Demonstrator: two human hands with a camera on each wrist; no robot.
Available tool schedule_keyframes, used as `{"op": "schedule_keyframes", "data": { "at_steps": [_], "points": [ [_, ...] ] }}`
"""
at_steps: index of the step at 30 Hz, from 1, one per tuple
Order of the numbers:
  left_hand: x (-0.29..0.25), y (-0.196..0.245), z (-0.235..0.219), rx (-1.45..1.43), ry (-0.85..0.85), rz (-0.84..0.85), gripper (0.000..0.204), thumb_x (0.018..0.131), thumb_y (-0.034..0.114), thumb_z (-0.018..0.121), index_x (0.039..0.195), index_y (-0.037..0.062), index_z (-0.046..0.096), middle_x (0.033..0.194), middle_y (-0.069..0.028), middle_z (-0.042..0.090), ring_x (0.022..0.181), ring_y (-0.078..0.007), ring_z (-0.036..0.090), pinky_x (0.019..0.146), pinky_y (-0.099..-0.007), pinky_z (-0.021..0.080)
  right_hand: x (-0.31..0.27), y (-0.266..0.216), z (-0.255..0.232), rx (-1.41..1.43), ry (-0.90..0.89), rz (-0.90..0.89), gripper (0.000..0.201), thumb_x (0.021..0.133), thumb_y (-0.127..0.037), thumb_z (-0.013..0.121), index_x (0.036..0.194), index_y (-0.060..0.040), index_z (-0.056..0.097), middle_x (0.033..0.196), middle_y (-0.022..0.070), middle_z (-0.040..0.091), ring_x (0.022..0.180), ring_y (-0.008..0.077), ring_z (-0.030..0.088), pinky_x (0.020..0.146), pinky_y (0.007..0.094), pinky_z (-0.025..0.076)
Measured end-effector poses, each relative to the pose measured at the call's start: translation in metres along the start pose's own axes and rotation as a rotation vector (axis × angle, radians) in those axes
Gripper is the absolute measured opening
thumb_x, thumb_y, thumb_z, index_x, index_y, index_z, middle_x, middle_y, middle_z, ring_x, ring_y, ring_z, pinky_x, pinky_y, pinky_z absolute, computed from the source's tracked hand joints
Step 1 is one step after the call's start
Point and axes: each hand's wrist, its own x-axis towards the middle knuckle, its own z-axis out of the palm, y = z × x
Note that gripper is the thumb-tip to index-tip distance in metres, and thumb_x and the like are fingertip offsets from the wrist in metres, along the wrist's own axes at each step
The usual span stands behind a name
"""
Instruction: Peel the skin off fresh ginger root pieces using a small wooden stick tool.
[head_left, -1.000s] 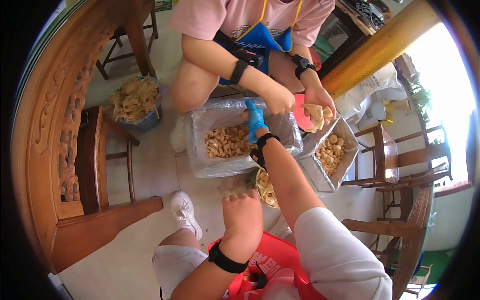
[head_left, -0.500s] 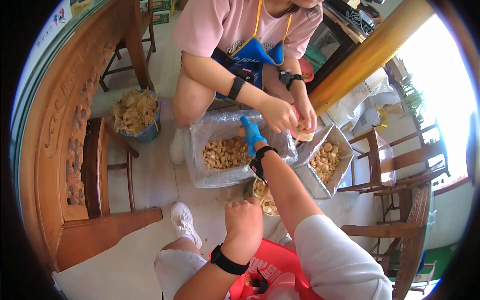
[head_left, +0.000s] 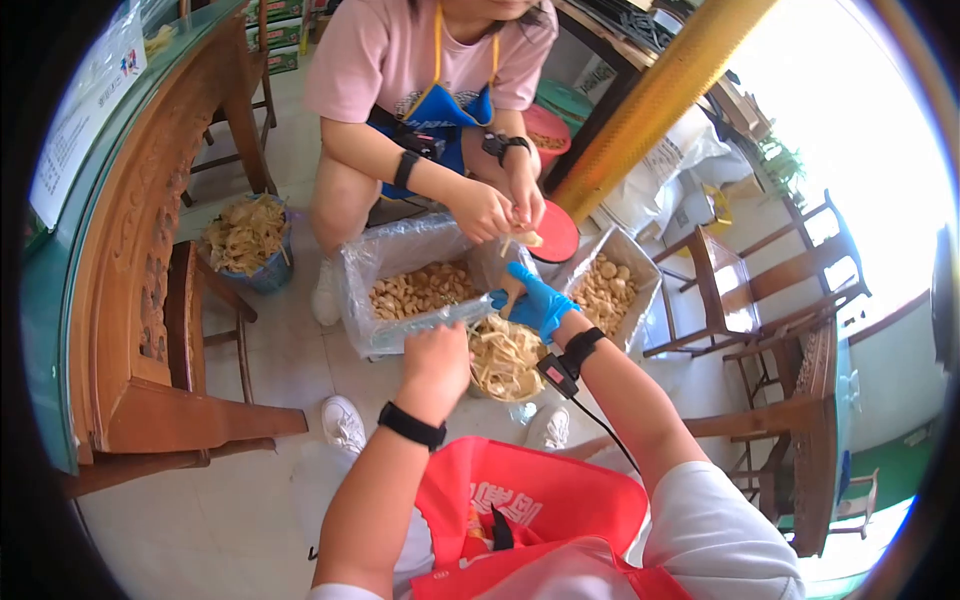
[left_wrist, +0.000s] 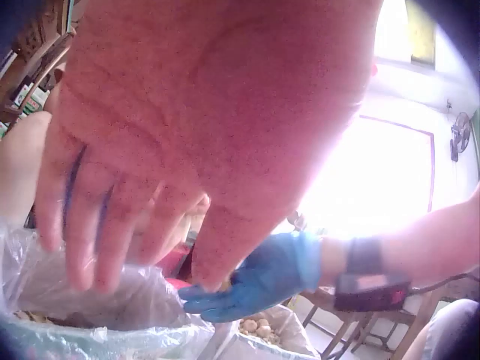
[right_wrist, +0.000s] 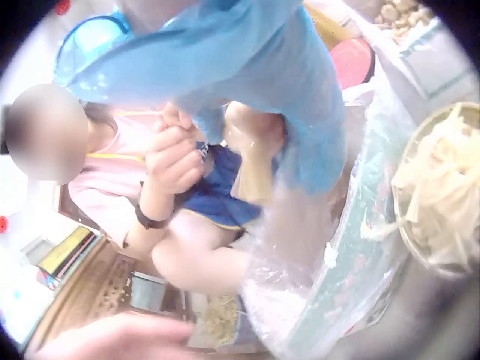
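My right hand (head_left: 540,305), in a blue glove, pinches a pale piece (head_left: 511,290) over the near right corner of the plastic-lined bin (head_left: 360,265). In the right wrist view the pale piece (right_wrist: 255,176) has a rounded top and a flat, stalk-like strip; its exact kind I cannot tell. My bare left hand (head_left: 437,362) hovers by the bin's near side, holding nothing. Its fingers (left_wrist: 90,225) stretch loosely downward in the left wrist view. Between and below my hands stands a round basket (head_left: 540,375) heaped with pale strips (head_left: 500,355).
Pale chunks (head_left: 420,290) lie in the lined bin. Beside it is a second lined bin (head_left: 650,290) of rounder pieces, near a red lid (head_left: 555,235). Opposite, a person (head_left: 430,130) works another piece with both hands. A blue basket of peelings (head_left: 265,275) and wooden chairs (head_left: 725,290) stand around.
My right hand has drawn back from inside the bin toward me, with the pale piece showing in it. The left hand has moved forward beside the bin. The view has shifted; the person opposite brought both hands together.
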Motion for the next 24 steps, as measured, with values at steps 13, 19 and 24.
{"op": "schedule_keyframes", "data": {
  "at_steps": [13, 19, 24],
  "points": [
    [0.030, 0.069, 0.028, -0.453, 0.375, 0.582, 0.014, 0.074, 0.009, 0.069, 0.088, 0.0050, 0.065, 0.099, -0.0071, 0.061, 0.093, -0.0271, 0.057, 0.082, -0.0371, 0.046, -0.077, 0.043, -0.010, 0.289, -0.206, 0.021, 0.060, 0.085, -0.068, 0.035, 0.118, -0.0227, 0.054, 0.118, 0.0054, 0.056, 0.109, 0.0257, 0.049, 0.094, 0.0516, 0.033],
    [0.047, 0.069, 0.034, -0.994, 0.346, 0.263, 0.009, 0.079, 0.005, 0.067, 0.087, 0.0011, 0.064, 0.087, -0.0074, 0.066, 0.083, -0.0172, 0.062, 0.076, -0.0282, 0.048, -0.110, 0.021, 0.025, 0.172, 0.042, -0.095, 0.057, 0.082, -0.061, 0.053, 0.120, -0.0181, 0.054, 0.116, 0.0084, 0.054, 0.107, 0.0201, 0.050, 0.096, 0.0424, 0.032],
    [0.050, 0.058, 0.032, -1.010, 0.399, 0.099, 0.011, 0.081, 0.006, 0.068, 0.088, -0.0005, 0.064, 0.083, -0.0036, 0.066, 0.077, -0.0087, 0.061, 0.072, -0.0230, 0.047, -0.103, 0.014, 0.031, -0.105, 0.207, -0.543, 0.030, 0.088, -0.026, 0.061, 0.112, -0.0078, 0.059, 0.100, 0.0063, 0.062, 0.091, 0.0196, 0.059, 0.084, 0.0261, 0.043]
  ]
}}
